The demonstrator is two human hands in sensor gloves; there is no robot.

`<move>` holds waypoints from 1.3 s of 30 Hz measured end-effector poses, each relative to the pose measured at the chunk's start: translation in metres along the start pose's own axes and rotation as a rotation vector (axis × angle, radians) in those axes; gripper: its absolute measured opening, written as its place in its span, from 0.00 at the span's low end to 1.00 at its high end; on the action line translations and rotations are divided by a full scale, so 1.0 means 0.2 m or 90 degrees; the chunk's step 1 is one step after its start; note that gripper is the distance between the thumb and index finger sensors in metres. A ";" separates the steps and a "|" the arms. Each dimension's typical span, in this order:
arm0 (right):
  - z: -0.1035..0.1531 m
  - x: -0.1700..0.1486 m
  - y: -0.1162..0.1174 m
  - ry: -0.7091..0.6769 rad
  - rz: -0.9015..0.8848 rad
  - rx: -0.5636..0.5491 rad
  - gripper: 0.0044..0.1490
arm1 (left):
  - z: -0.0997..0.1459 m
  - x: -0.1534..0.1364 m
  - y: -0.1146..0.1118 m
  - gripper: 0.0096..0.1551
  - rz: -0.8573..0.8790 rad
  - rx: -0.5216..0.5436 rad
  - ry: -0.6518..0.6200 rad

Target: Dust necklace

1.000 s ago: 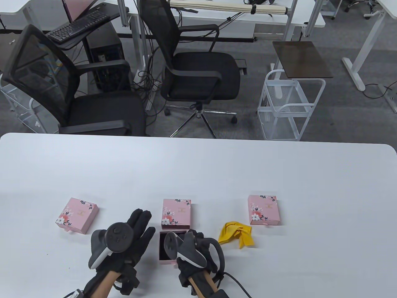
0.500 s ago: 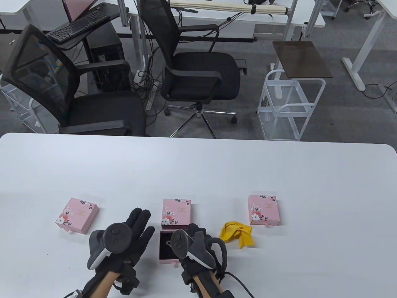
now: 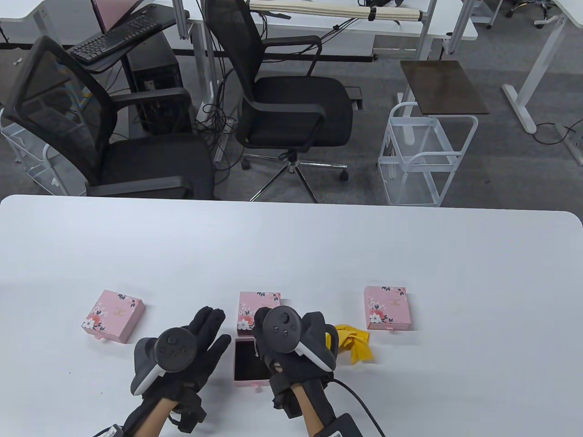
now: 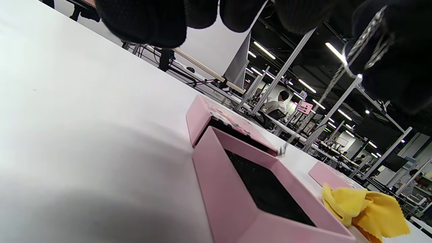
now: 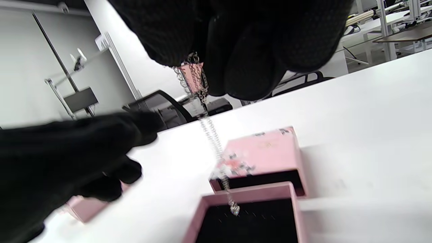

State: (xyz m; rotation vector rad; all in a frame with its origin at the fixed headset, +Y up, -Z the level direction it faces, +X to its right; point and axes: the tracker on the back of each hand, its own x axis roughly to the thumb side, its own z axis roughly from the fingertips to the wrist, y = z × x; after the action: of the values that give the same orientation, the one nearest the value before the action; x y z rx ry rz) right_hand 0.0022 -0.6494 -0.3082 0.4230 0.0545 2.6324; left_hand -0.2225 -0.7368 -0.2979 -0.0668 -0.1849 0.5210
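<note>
White laminate forms the surface (image 3: 291, 246), its near edge running along the bottom of the table view, where both gloved hands enter. Left hand (image 3: 182, 359) — lies flat near the near edge, left of centre, fingers (image 3: 207, 321) straight and together, holding nothing; a dark tracker is strapped to its back. Right hand (image 3: 296, 350) — raised above the surface just right of the left hand, its fingers (image 5: 249, 67) curled together and pinching the chain of the necklace (image 5: 211, 135). In the right wrist view the silver chain hangs straight down from the fingertips, and its small pendant dangles just over the black lining of the open drawer tray (image 3: 250, 362); whether it touches the lining cannot be told. Tray — pink, black inside, pulled out toward the near edge from its floral sleeve (image 3: 248, 309), which sits directly behind it near the centre of the surface. Two closed pink floral boxes lie in the same row: one (image 3: 114, 315) toward the left edge, turned at a slight angle, and one (image 3: 388, 307) toward the right edge. Yellow cloth (image 3: 357, 346) — crumpled, lying between the right hand and the right-hand box, partly hidden behind the hand in the table view; nothing touches it in the left wrist view.
</note>
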 end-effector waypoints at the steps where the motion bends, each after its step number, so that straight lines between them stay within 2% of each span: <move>1: 0.01 0.00 -0.02 -0.006 -0.002 -0.006 0.26 | 0.00 0.00 -0.01 0.38 0.002 -0.008 -0.004; 6: 0.05 0.02 -0.11 -0.044 -0.058 -0.045 0.26 | 0.00 0.05 0.00 0.39 0.055 -0.011 -0.056; 10: 0.07 0.04 -0.16 -0.084 -0.112 -0.061 0.26 | 0.03 0.16 0.07 0.41 0.137 0.058 -0.105; 12: 0.09 0.05 -0.19 -0.100 -0.141 -0.064 0.26 | 0.02 0.23 0.10 0.41 0.163 0.071 -0.115; 14: 0.10 0.05 -0.22 -0.113 -0.174 -0.074 0.26 | 0.01 0.30 0.13 0.37 0.185 0.080 -0.119; 16: 0.13 0.03 -0.27 -0.123 -0.208 -0.095 0.26 | -0.02 0.36 0.18 0.24 0.210 0.085 -0.134; 17: 0.13 0.02 -0.28 -0.123 -0.212 -0.103 0.26 | -0.03 0.37 0.19 0.20 0.214 0.080 -0.141; 19: 0.16 -0.01 -0.33 -0.113 -0.231 -0.141 0.26 | -0.04 0.41 0.25 0.20 0.229 0.051 -0.164; 22: 0.17 -0.06 -0.35 -0.084 -0.255 -0.165 0.26 | -0.07 0.44 0.33 0.20 0.236 -0.024 -0.185; 25: 0.16 -0.10 -0.35 -0.070 -0.275 -0.153 0.26 | -0.08 0.44 0.38 0.20 0.259 -0.071 -0.202; 28: 0.14 -0.12 -0.33 -0.063 -0.300 -0.124 0.26 | -0.08 0.42 0.41 0.21 0.317 -0.087 -0.211; 33: 0.11 -0.11 -0.28 -0.062 -0.310 -0.087 0.26 | -0.06 0.39 0.47 0.20 0.374 -0.075 -0.199; 39: 0.08 -0.11 -0.23 -0.047 -0.298 -0.063 0.26 | -0.07 0.36 0.46 0.20 0.462 -0.089 -0.190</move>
State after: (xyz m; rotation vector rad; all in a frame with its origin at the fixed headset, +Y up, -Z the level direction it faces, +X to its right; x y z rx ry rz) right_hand 0.0447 -0.6193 -0.3048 0.4147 -0.0020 2.1474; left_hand -0.2022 -0.6217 -0.3102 -0.1968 -0.4960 1.2425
